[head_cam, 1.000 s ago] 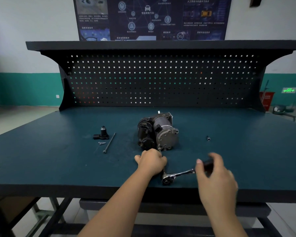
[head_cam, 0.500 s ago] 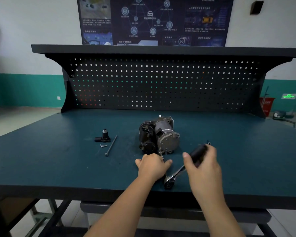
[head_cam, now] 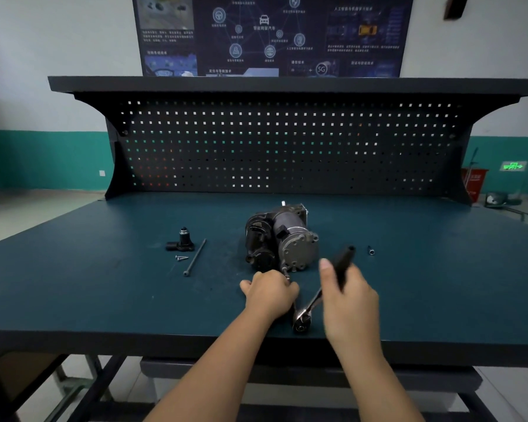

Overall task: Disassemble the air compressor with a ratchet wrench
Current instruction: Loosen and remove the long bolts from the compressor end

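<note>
The air compressor, black and grey metal, lies on the blue-green bench top with its round end cover facing me. A long bolt sticks out of its near side. My left hand is curled around that bolt or an extension bar on it, just in front of the compressor. My right hand grips the black handle of the ratchet wrench, whose chrome head sits near the bench's front edge, right of my left hand. The handle points up and away from me.
Left of the compressor lie a black removed fitting, a small screw and a long bolt. A small socket lies to the right. A perforated back panel with a shelf stands behind.
My right hand has swung the wrench handle from pointing right to pointing up and away, turning about the head. My left hand has stayed on the bolt.
</note>
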Action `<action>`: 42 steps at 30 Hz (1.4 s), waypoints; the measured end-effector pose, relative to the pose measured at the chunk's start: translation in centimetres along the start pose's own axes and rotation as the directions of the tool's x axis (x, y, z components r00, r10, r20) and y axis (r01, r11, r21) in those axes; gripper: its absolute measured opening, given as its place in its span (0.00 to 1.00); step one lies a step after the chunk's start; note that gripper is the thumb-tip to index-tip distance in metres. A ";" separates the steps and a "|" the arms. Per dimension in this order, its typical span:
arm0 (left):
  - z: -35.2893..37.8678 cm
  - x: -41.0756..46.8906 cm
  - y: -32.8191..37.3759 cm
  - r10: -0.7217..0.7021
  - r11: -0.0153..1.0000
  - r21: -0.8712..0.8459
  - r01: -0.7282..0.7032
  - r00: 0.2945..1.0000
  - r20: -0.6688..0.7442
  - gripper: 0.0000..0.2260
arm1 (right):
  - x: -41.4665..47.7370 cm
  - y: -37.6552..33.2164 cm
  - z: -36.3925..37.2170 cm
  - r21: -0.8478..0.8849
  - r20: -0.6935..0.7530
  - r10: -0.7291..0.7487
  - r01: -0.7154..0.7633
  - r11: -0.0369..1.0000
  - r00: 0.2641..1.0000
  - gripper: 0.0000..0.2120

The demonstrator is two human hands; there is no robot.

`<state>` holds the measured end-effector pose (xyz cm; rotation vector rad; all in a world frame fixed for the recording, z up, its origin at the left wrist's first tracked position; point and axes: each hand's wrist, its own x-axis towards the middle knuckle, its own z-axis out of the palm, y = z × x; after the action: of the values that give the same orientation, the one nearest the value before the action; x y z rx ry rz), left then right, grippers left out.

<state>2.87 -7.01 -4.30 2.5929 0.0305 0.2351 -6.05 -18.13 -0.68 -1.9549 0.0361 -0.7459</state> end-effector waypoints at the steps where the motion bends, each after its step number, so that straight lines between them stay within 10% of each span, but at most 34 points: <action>1: 0.1 0.0 -0.1 0.004 1.000 0.014 -0.004 1.000 -0.007 0.20 | 0.1 0.8 -0.4 0.059 -0.014 0.117 -0.116 0.991 0.993 0.17; 7: 0.0 -0.2 0.1 0.008 0.999 0.033 -0.008 1.000 0.000 0.21 | -0.3 4.0 -1.9 0.502 0.257 0.566 -0.608 0.615 0.784 0.16; 14: -0.8 -1.2 0.4 -0.009 0.998 0.067 0.009 1.000 -0.007 0.24 | 0.1 0.5 -1.0 0.159 0.185 0.055 -0.085 0.984 0.981 0.12; 19: -2.4 -2.1 0.8 -0.061 0.997 -0.042 0.065 0.994 0.087 0.15 | 0.9 -2.1 0.0 -0.117 0.285 -0.183 0.224 0.968 0.941 0.18; 26: -3.6 -3.4 1.3 -0.156 0.855 -0.400 0.330 0.899 0.410 0.13 | 1.4 -1.8 -0.1 0.013 0.218 -0.198 0.200 0.980 0.956 0.13; 34: -3.9 -3.8 1.2 -0.089 0.727 -0.593 0.345 0.904 0.418 0.09 | -0.7 -0.4 0.3 -0.152 0.156 -0.252 0.275 0.949 0.955 0.15; 38: -4.4 -3.7 0.7 -0.066 0.640 -0.650 0.410 0.872 0.485 0.07 | -0.4 -0.4 0.9 -0.043 0.123 -0.133 0.140 0.989 0.983 0.12; 42: -4.5 -3.4 0.4 -0.050 0.556 -0.674 0.486 0.829 0.557 0.07 | -0.6 1.2 0.4 0.328 0.129 0.317 -0.342 0.880 0.939 0.14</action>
<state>-1.29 -5.33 -0.85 1.6131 0.1296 -0.4501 -6.02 -18.22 -2.04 -1.5802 0.1798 -0.4209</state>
